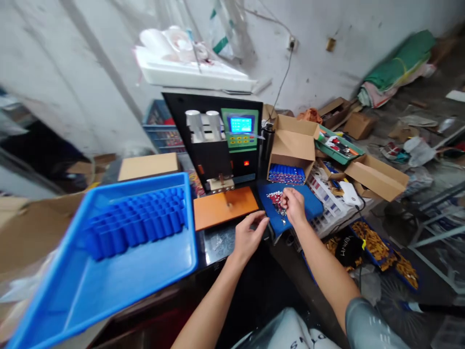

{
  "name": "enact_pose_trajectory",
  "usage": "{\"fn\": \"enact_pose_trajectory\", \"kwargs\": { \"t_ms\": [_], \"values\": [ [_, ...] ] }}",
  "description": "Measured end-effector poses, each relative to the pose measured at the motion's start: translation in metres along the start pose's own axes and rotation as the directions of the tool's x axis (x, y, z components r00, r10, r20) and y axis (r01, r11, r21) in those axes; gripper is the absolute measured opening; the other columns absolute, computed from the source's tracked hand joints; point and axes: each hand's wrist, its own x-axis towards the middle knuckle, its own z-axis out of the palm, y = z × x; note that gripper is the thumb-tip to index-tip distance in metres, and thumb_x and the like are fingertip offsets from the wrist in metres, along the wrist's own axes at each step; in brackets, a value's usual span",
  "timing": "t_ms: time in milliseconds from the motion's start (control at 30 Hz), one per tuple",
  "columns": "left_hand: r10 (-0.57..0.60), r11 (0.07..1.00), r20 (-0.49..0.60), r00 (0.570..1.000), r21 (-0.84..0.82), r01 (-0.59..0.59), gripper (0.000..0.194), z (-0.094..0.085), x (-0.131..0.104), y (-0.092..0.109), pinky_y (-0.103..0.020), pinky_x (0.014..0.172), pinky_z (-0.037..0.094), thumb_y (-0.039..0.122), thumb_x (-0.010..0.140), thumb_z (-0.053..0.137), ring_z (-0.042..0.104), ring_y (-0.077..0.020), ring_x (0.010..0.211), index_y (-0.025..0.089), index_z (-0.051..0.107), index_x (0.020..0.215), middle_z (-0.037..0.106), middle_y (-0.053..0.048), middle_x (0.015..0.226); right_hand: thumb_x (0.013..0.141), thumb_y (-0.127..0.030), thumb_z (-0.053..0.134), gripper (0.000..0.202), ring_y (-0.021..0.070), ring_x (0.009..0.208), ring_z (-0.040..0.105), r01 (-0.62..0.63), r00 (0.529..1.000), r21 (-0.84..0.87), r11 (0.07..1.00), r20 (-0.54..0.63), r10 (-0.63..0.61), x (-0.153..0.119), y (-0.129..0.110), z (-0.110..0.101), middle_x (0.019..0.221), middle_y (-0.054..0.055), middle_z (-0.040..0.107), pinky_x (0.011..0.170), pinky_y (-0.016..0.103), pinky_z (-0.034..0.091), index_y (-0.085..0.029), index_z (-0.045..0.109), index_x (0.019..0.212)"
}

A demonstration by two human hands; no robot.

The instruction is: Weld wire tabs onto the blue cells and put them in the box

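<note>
My right hand (pixel 293 206) is over a blue pad (pixel 310 203), its fingers pinched together at a pile of small red and silver pieces (pixel 278 202). Whatever lies between those fingertips is too small to make out. To its left, my left hand (pixel 250 236) hovers by the front edge of the bench, fingers curved and thumb a little apart, with nothing visible in it. Beyond it stands a black machine (pixel 214 160) with a lit display (pixel 241 124). An orange plate (pixel 227 208) lies under the machine's head.
A blue tray (pixel 134 271) at left holds rows of blue cylinders (pixel 138 223). Behind the pad, an open cardboard box (pixel 294 140) contains blue cylinders with red and silver ends. A white foam tray (pixel 192 72) sits atop the machine. Bins of yellowish pieces (pixel 376 245) stand low at right.
</note>
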Motion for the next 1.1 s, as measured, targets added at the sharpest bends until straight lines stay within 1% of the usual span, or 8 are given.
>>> {"fn": "enact_pose_trajectory", "kwargs": {
  "t_ms": [100, 200, 433, 633, 733, 867, 967, 1100],
  "values": [
    [0.002, 1.0, -0.056, 0.998, -0.007, -0.002, 0.029, 0.009, 0.003, 0.012, -0.025, 0.068, 0.052, 0.037, 0.082, 0.068, 0.064, -0.0139, 0.069, 0.017, 0.068, 0.102, 0.072, -0.004, 0.082, 0.078, -0.04, 0.064, 0.028, 0.0057, 0.042, 0.036, 0.008, 0.999, -0.027, 1.0, 0.054, -0.006, -0.019, 0.009, 0.028, 0.05, -0.006, 0.047, 0.04, 0.019, 0.027, -0.019, 0.05, 0.067],
    [-0.022, 1.0, -0.128, 0.991, -0.015, 0.02, 0.025, 0.008, 0.004, 0.014, -0.024, 0.067, 0.051, 0.035, 0.082, 0.067, 0.065, -0.0137, 0.069, 0.016, 0.069, 0.098, 0.072, -0.004, 0.082, 0.08, -0.039, 0.064, 0.028, 0.0062, 0.045, 0.039, 0.056, 0.994, -0.075, 0.996, 0.095, -0.049, -0.03, 0.018, 0.043, 0.053, -0.006, 0.048, 0.044, 0.019, 0.032, -0.019, 0.05, 0.067],
    [-0.093, 0.992, -0.19, 0.977, -0.103, 0.075, 0.021, -0.006, -0.006, 0.011, -0.025, 0.071, 0.051, 0.033, 0.086, 0.062, 0.066, -0.0148, 0.075, 0.016, 0.069, 0.095, 0.073, -0.006, 0.086, 0.079, -0.042, 0.065, 0.027, 0.0068, 0.044, 0.04, 0.005, 0.99, -0.084, 0.996, 0.139, 0.007, -0.043, 0.033, 0.055, 0.054, -0.006, 0.05, 0.045, 0.02, 0.035, -0.019, 0.053, 0.072],
    [-0.078, 0.996, -0.185, 0.98, 0.023, 0.084, 0.019, -0.022, -0.013, 0.015, -0.023, 0.064, 0.046, 0.032, 0.091, 0.053, 0.058, -0.0119, 0.066, 0.016, 0.064, 0.09, 0.067, -0.003, 0.078, 0.079, -0.043, 0.065, 0.028, 0.0068, 0.044, 0.039, -0.046, 0.975, -0.099, 0.994, 0.212, 0.066, -0.049, 0.036, 0.057, 0.054, -0.006, 0.05, 0.045, 0.02, 0.033, -0.019, 0.053, 0.073],
    [-0.038, 0.992, -0.183, 0.982, 0.114, 0.059, 0.016, -0.034, -0.014, 0.018, -0.023, 0.064, 0.044, 0.028, 0.091, 0.051, 0.056, -0.0114, 0.066, 0.017, 0.061, 0.087, 0.064, -0.001, 0.076, 0.08, -0.046, 0.065, 0.029, 0.0074, 0.047, 0.043, -0.049, 0.94, -0.156, 0.987, 0.328, 0.099, -0.051, 0.035, 0.058, 0.06, -0.004, 0.054, 0.047, 0.021, 0.035, -0.018, 0.057, 0.075],
    [-0.006, 0.977, -0.161, 0.987, 0.208, 0.04, 0.014, -0.052, -0.014, 0.024, -0.023, 0.063, 0.042, 0.026, 0.091, 0.047, 0.053, -0.0108, 0.064, 0.018, 0.054, 0.082, 0.059, 0.0, 0.072, 0.076, -0.047, 0.07, 0.031, 0.0093, 0.05, 0.045, -0.005, 0.85, -0.257, 0.966, 0.508, 0.139, -0.057, 0.031, 0.062, 0.062, -0.003, 0.054, 0.05, 0.024, 0.037, -0.017, 0.06, 0.075],
    [-0.016, 0.972, -0.167, 0.986, 0.228, 0.054, 0.017, -0.062, -0.015, 0.027, -0.023, 0.062, 0.04, 0.026, 0.092, 0.045, 0.049, -0.0103, 0.062, 0.018, 0.05, 0.078, 0.055, 0.002, 0.069, 0.077, -0.047, 0.07, 0.031, 0.0104, 0.05, 0.046, 0.018, 0.822, -0.276, 0.961, 0.551, 0.143, -0.062, 0.033, 0.066, 0.06, -0.002, 0.053, 0.05, 0.024, 0.037, -0.017, 0.061, 0.072],
    [-0.057, 0.981, -0.207, 0.977, 0.172, 0.093, 0.019, -0.066, -0.022, 0.026, -0.022, 0.061, 0.04, 0.028, 0.093, 0.044, 0.05, -0.0102, 0.063, 0.018, 0.051, 0.079, 0.054, 0.002, 0.07, 0.079, -0.046, 0.069, 0.029, 0.0112, 0.053, 0.048, 0.004, 0.788, -0.257, 0.967, 0.595, 0.155, -0.067, 0.041, 0.07, 0.064, -0.001, 0.056, 0.053, 0.025, 0.04, -0.018, 0.062, 0.076]
  ]
}}
